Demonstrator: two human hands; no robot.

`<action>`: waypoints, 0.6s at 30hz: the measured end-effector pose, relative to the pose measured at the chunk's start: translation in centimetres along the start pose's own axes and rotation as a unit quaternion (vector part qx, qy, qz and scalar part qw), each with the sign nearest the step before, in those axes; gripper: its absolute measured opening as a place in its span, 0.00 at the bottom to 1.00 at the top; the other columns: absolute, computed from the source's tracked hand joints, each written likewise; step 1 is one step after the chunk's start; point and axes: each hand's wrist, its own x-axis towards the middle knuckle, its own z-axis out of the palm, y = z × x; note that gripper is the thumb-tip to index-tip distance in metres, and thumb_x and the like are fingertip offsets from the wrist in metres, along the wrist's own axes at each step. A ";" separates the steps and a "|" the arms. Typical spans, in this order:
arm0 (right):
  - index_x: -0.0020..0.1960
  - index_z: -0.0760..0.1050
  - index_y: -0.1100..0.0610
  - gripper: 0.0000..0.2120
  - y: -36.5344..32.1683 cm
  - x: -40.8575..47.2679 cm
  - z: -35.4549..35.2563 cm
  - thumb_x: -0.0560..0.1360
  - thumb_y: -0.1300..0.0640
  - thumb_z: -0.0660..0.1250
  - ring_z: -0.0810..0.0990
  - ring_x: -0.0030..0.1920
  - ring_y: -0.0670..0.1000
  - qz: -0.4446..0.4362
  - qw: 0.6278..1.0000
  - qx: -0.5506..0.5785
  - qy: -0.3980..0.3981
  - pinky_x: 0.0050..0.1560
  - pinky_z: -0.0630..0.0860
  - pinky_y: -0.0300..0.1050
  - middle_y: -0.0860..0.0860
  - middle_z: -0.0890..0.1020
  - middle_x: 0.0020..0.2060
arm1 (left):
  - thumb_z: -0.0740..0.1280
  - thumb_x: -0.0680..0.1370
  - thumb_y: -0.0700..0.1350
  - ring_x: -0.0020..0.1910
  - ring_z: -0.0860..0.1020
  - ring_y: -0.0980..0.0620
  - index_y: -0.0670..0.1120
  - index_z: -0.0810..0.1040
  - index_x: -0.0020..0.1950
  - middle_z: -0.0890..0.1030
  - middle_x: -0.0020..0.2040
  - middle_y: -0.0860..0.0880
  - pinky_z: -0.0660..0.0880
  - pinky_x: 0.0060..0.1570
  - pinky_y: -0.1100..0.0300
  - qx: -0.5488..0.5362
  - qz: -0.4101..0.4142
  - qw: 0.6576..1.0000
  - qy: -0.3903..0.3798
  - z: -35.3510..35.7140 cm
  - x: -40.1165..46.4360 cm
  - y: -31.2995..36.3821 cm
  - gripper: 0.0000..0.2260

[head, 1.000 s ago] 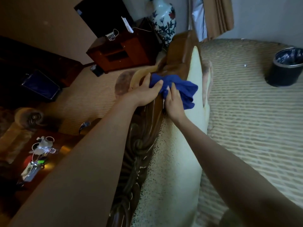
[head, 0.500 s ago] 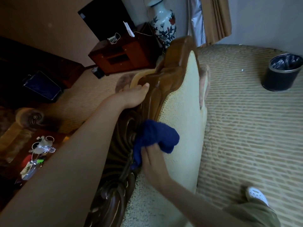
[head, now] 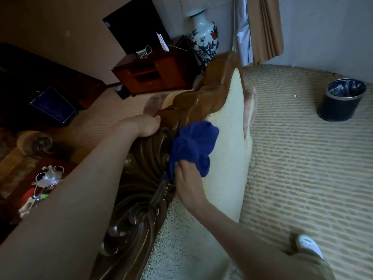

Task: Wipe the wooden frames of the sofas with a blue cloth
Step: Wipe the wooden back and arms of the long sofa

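Head view, looking down along the top of a sofa back. Carved wooden frame (head: 141, 199) runs from bottom centre up to the far crest, dark scrollwork near the camera, lighter brown wood farther off. Cream upholstered back panel (head: 228, 150) lies just right of the wood.

Right hand (head: 187, 184) grips a bunched blue cloth (head: 193, 146) — fingers curled into the fabric, cloth pressed against the carved wood where it meets the cream panel, about mid-length of the frame. Part of the cloth spills over onto the upholstery.

Left hand (head: 141, 126) rests on the frame's left edge, just beyond the cloth, fingers curled over the wood; the fingertips are hidden behind the edge. Hands near each other, not touching.

Around: black waste bin (head: 343, 100) with a liner stands on the striped carpet (head: 302, 168) at right, well apart from the sofa. Blue-and-white floral vase (head: 204, 39) behind the far crest, beside a reddish wooden cabinet (head: 149, 75) with cables on top. Brown curtain (head: 266, 27) upper right. Low table (head: 12, 209) at lower left carries small clutter — too blurred to name. A white shoe (head: 308, 245) shows at bottom right.
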 end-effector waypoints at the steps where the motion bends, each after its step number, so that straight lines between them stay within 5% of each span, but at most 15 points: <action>1: 0.41 0.66 0.57 0.08 0.0 0.1 0.1 0.77 0.59 0.52 0.71 0.39 0.49 0.011 1.000 0.004 -0.003 0.41 0.65 0.44 0.53 0.73 0.38 | 0.44 0.83 0.55 0.71 0.64 0.43 0.42 0.62 0.75 0.64 0.74 0.40 0.58 0.72 0.51 -0.001 -0.008 1.000 0.006 0.1 -0.1 0.1 0.26; 5: 0.42 0.67 0.60 0.10 -1.5 5.4 -0.3 0.80 0.60 0.53 0.74 0.44 0.60 0.021 0.997 -0.065 0.034 0.48 0.71 0.57 0.62 0.76 0.42 | 0.44 0.84 0.53 0.73 0.61 0.43 0.40 0.58 0.76 0.60 0.76 0.40 0.56 0.71 0.53 0.006 -0.023 0.999 0.023 0.4 -0.4 0.6 0.25; 9: 0.47 0.70 0.65 0.10 -2.6 9.9 -1.2 0.81 0.60 0.54 0.74 0.52 0.62 0.027 0.993 -0.081 0.077 0.54 0.69 0.56 0.63 0.76 0.49 | 0.45 0.84 0.53 0.69 0.66 0.42 0.39 0.63 0.74 0.66 0.72 0.38 0.60 0.68 0.53 0.010 -0.032 0.999 0.030 0.3 -0.7 0.9 0.25; 18: 0.34 0.61 0.51 0.18 -2.9 -1.1 -0.8 0.82 0.58 0.53 0.68 0.35 0.49 0.094 0.995 0.012 -0.026 0.40 0.65 0.47 0.48 0.68 0.31 | 0.44 0.84 0.52 0.73 0.61 0.42 0.40 0.57 0.76 0.61 0.75 0.39 0.56 0.72 0.52 0.003 -0.037 0.999 0.017 0.2 -1.3 1.4 0.24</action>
